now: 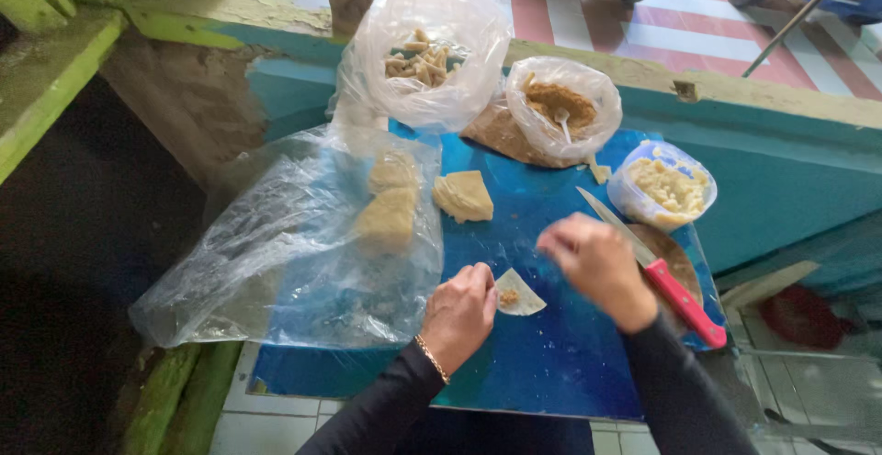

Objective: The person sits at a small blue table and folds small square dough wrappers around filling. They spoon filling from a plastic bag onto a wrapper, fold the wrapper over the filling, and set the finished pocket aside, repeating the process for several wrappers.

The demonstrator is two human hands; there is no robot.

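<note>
Head view: my left hand (459,313) pins the filled wrapper (520,292) with curled fingers; my right hand (597,267), loosely closed and empty, hovers beside it, the red-handled knife (657,271) beyond.

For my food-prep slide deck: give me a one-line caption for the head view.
Left hand pins a filled dough wrapper on a blue board; right hand hovers beside a red-handled knife.

Two hands work at one blue board (551,363): the left hand (459,313) and the right hand (597,267). Near them lies one filled wrapper (519,292). Right: one red-handled knife (657,276). Far side: four plastic bags, one stack of wrappers (464,195).
</note>
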